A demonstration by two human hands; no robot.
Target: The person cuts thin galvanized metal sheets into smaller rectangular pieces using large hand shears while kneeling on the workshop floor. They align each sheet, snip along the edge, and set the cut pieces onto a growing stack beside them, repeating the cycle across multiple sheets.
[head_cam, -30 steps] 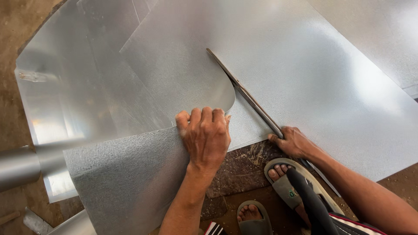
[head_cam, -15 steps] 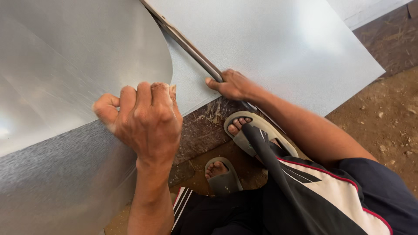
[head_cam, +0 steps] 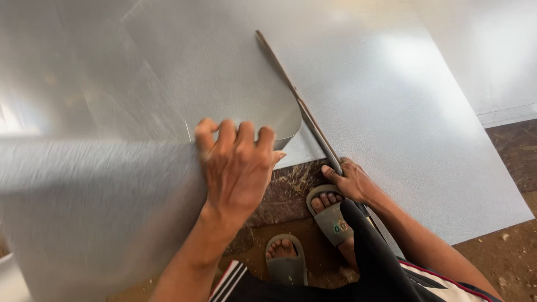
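A large shiny metal sheet lies on the ground, partly cut along a line. My left hand grips the edge of the cut-off part, which curls up and back toward me. My right hand is closed around the handles of long metal shears, whose blades lie in the cut and point away from me. My two feet in grey sandals stand just below the sheet's near edge.
Brown dirt ground shows at the lower right. Another pale sheet lies at the upper right. My dark shorts with red and white stripes fill the bottom edge.
The view has swung back to the right. My left hand still holds the curled sheet edge, and my right hand stays on the shears near my foot.
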